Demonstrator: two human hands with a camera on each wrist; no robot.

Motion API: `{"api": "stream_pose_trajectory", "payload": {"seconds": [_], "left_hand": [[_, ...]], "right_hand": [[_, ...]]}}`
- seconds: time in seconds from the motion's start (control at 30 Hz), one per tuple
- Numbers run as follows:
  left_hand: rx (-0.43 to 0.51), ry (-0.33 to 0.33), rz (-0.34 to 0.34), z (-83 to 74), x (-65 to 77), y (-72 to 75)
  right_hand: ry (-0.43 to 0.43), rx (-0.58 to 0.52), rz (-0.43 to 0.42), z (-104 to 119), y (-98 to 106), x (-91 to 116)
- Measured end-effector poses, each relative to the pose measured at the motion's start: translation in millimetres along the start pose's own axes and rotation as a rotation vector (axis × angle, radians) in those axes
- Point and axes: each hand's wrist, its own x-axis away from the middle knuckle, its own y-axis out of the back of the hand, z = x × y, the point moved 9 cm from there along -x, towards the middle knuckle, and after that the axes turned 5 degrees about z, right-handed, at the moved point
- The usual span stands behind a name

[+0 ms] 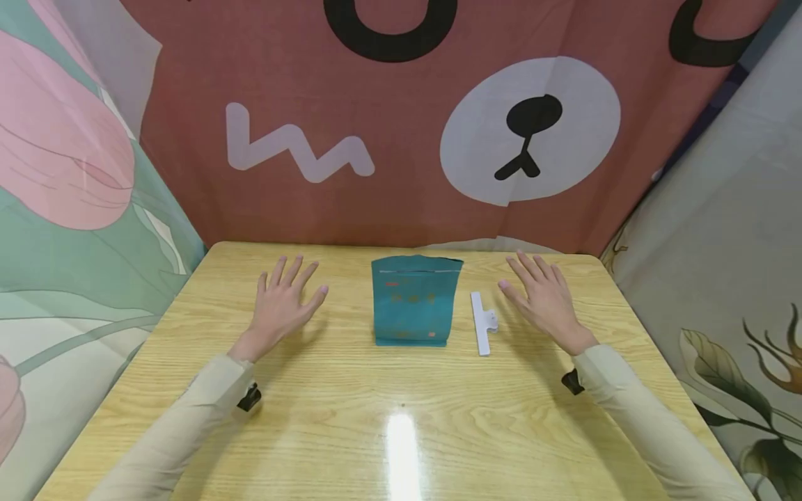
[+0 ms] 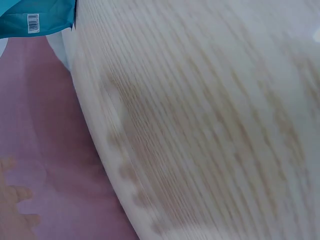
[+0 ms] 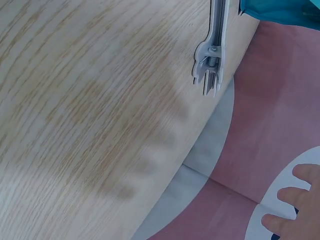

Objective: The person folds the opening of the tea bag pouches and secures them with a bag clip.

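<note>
- A red-brown cloth backdrop printed with a bear's face (image 1: 401, 125) hangs behind the far edge of the table; patterned floral sheets close in both sides.
- The pale wood-grain table with rounded corners (image 1: 401, 431) carries everything; a glare spot sits near its front edge.
- A teal flat-bottomed foil pouch (image 1: 413, 300) stands upright near the middle of the far edge, between the two hands and touched by neither.
- The left hand (image 1: 282, 306) lies palm down, fingers spread and straight, left of the pouch; it holds nothing.
- The right hand (image 1: 544, 299) lies likewise flat and spread, empty, towards the far right corner.
- A slim white plastic bag-sealing clip (image 1: 482, 323) lies flat between pouch and right hand, just beside the pouch.
</note>
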Motion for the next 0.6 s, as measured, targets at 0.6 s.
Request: {"api": "stream_pose_trajectory", "payload": {"seconds": [0.6], "left_hand": [[0.039,0.008,-0.013,0.7,-1.5,1.4]], "right_hand": [[0.020,-0.029,-0.006,7.9,2.0,0.3]]}}
